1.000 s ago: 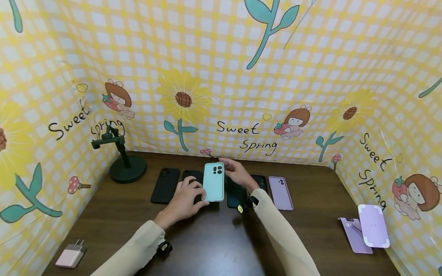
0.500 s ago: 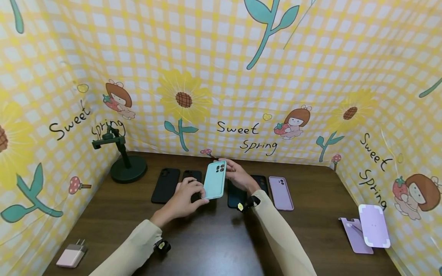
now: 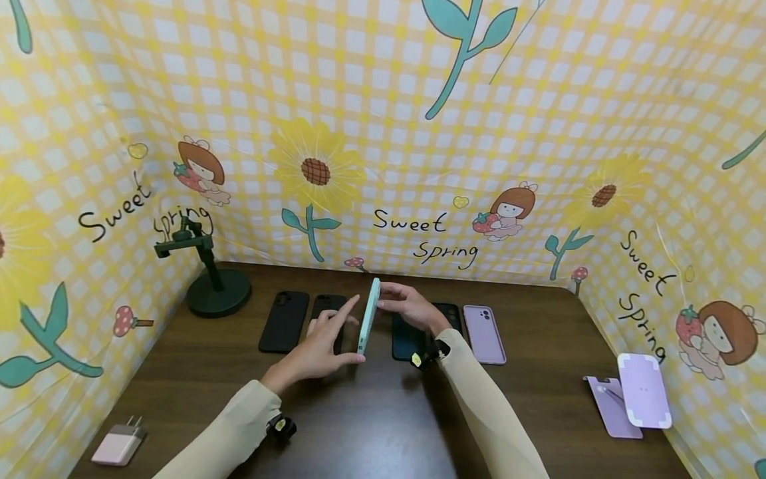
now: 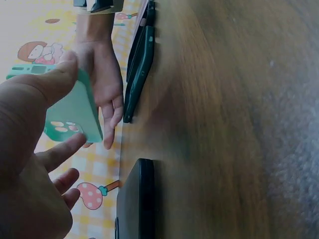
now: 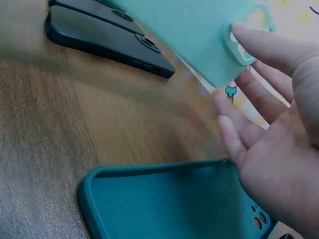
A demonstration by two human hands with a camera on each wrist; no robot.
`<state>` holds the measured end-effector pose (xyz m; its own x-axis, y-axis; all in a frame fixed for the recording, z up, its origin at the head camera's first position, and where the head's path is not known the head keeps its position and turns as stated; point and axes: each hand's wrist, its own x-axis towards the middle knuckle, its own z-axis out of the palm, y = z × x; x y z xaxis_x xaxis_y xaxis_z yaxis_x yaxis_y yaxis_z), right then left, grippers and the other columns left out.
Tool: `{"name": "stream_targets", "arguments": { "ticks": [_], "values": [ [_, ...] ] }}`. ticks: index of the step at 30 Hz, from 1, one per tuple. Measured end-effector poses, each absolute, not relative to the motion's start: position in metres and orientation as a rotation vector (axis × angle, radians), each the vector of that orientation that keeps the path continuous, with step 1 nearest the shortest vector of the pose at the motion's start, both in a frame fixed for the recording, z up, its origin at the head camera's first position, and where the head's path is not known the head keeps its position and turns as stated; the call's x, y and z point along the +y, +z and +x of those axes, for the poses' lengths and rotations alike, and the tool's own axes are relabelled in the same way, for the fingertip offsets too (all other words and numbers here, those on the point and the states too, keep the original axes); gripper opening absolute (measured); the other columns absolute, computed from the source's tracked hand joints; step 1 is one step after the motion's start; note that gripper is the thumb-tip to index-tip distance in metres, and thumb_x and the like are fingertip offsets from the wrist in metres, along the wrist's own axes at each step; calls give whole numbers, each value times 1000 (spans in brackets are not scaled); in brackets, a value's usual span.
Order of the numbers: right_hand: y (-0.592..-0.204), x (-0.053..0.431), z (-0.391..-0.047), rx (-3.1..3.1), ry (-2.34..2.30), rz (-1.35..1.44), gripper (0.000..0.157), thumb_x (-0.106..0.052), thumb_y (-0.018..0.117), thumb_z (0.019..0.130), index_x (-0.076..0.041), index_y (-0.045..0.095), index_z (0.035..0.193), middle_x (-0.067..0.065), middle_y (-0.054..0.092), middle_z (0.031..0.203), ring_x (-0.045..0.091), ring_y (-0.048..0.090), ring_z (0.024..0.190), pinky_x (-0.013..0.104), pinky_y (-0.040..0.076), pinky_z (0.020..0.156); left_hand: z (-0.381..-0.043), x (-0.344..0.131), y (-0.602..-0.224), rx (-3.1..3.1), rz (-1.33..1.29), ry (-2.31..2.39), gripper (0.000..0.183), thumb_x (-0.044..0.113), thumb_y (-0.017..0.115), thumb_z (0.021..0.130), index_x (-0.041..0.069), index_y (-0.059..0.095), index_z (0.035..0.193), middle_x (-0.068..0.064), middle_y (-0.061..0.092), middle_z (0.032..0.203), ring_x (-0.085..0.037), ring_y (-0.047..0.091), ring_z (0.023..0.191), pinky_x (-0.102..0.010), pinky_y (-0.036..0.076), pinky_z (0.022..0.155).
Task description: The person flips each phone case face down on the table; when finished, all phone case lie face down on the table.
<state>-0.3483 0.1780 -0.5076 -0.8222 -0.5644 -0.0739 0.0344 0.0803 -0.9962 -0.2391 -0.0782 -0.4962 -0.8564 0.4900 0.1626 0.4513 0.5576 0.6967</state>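
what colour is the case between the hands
The case is mint green, clearest in the right wrist view.

Turned the mint case (image 3: 368,316) nearly edge-on in the head view, hiding the broad back shown a second ago. Straightened the forefinger of the left hand (image 3: 319,344), earlier bent against the left edge, now just beside it. Revealed more of the right hand (image 3: 413,309) near the upper end.

Thin, mint-green, rectangular phone case (image 3: 368,316) with open camera cutouts: held raised, tilted, edge-on to the head view. Right hand (image 3: 414,309) pinches the camera end; left hand (image 3: 320,344) has its thumb at the lower end.
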Motion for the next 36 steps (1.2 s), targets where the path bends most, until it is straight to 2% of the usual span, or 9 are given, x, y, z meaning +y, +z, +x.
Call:
{"name": "stream_targets", "arguments": {
  "ticks": [2,7,14,21,26,31,36],
  "values": [
    [-506,176,-347,1919,-1775,-498,52,-1,58,103,-1,45,153,21,48,155,13,63,121,56,44,114,-239,-78,-496,2747,871,1196,110,37,85,85,39,9,166,-1,55,150,-29,35,140,-56,29,106],
    [-506,176,-348,2024,-1697,-487,51,-11,65,101,-9,52,150,15,52,153,22,63,126,51,53,106,-242,-78,-495,2839,944,1105,105,36,87,83,36,21,165,-1,50,157,-34,35,142,-56,29,107],
    [-512,178,-349,2214,-1640,-406,45,-19,74,96,-11,65,139,11,65,141,21,68,120,44,57,100,-241,-77,-496,2936,846,1075,105,40,90,78,27,31,163,-4,58,149,-31,40,138,-53,33,104],
    [-509,178,-350,2345,-1598,-365,38,-18,74,96,-10,69,133,13,71,131,24,71,116,42,54,103,-242,-73,-497,3053,765,1043,100,47,90,74,11,46,155,-7,70,135,-24,49,113,-41,39,92],
    [-504,177,-351,2391,-1581,-338,38,-17,74,96,-10,68,133,14,70,131,28,71,117,44,54,103,-245,-71,-498,3041,734,987,96,47,87,78,3,46,153,-10,71,132,-22,47,104,-37,36,87],
    [-504,177,-352,2463,-1538,-333,35,-19,74,96,-10,70,130,12,70,132,27,70,116,44,56,100,-246,-69,-499,2973,668,976,93,46,85,82,2,45,153,-13,70,134,-24,46,107,-39,33,87],
    [-507,177,-350,2526,-1471,-372,30,-19,74,96,-10,73,125,12,72,126,24,72,110,40,58,95,-246,-66,-502,2999,580,837,91,49,85,81,4,49,152,-13,71,132,-27,48,110,-41,38,89]
  ]
}}
